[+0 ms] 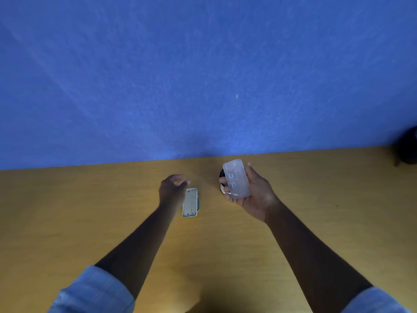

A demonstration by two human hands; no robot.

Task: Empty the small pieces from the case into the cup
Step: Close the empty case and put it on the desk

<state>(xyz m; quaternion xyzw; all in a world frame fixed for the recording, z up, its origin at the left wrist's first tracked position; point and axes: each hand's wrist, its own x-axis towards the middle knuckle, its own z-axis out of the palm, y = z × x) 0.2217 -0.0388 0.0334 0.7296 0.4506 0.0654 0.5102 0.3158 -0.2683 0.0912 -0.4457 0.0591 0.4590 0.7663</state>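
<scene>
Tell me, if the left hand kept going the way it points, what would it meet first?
Probably nothing on the table: the left hand points toward the far edge and blue wall. The case half lies beside it, not ahead. Depth is unclear.

Two case halves (pixel 236 179) (pixel 190 202), one cup (pixel 222 177)

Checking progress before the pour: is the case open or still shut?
Open. One translucent half is in the right hand; the other half lies on the table.
</scene>
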